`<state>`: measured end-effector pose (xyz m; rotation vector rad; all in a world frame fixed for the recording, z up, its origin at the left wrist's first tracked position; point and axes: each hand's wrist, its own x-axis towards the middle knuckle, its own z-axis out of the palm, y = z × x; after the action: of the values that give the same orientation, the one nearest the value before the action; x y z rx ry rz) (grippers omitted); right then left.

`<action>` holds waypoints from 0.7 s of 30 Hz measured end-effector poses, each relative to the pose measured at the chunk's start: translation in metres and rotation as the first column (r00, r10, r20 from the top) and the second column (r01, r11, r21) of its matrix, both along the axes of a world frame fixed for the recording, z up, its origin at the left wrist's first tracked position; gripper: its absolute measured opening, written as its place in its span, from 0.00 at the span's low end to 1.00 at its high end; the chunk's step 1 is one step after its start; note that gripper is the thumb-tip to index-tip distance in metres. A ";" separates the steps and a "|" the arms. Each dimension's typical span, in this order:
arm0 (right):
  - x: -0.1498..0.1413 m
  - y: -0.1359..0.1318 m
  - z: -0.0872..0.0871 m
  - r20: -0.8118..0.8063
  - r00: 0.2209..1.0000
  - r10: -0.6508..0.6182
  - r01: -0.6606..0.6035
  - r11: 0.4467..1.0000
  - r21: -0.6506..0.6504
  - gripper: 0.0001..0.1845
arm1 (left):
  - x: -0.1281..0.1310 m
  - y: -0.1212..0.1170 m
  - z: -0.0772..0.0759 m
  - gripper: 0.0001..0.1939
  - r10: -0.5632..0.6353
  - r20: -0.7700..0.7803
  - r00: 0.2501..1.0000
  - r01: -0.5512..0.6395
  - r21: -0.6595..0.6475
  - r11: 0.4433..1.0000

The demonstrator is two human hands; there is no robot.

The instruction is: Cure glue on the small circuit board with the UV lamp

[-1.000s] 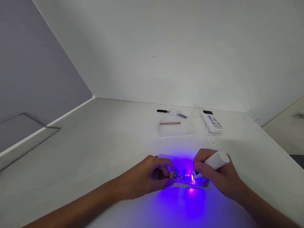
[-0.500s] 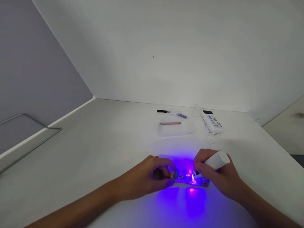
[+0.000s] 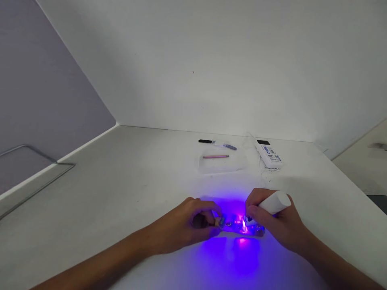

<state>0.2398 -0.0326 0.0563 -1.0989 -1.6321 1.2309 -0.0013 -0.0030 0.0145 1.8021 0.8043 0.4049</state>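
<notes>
Camera view has shifted slightly; both hands hold position. Left hand [image 3: 184, 225] pinches the small strip [image 3: 231, 230] on the white table [image 3: 121, 177]; right hand [image 3: 286, 227] grips the white lamp [image 3: 274, 203] above. Grey wall [image 3: 45, 84] stands left. Violet glare obscures strip details.

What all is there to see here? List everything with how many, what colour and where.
White lamp: one, white, in the right hand
Strip of small pieces: one, lit purple, between the hands
Pink stick: one, on the pale tray
Pale tray: one, translucent, table's middle
Slim tool: one or two, black and grey ends, behind the tray
Labelled box: one, white and black, back right
Cord: at least one, pale, by the box
Bent rod: one, grey, far left
Table: one, white, below
Hands: two, bare, front
</notes>
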 end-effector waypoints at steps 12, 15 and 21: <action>0.001 0.000 -0.002 0.008 1.000 0.010 -0.010 1.000 -0.010 0.09 | 0.000 0.000 -0.003 0.05 -0.009 -0.007 1.000 0.009 0.004 1.000; 0.001 0.000 -0.001 0.013 1.000 0.001 0.000 1.000 -0.012 0.09 | 0.000 0.000 -0.002 0.05 -0.011 -0.011 1.000 0.011 0.002 1.000; 0.000 0.000 0.001 0.029 1.000 0.004 -0.004 1.000 -0.002 0.09 | 0.001 0.000 -0.001 0.04 -0.006 -0.010 1.000 0.006 0.016 1.000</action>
<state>0.2401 -0.0324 0.0569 -1.1195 -1.6558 1.2247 -0.0003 -0.0026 0.0132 1.8224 0.8040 0.4002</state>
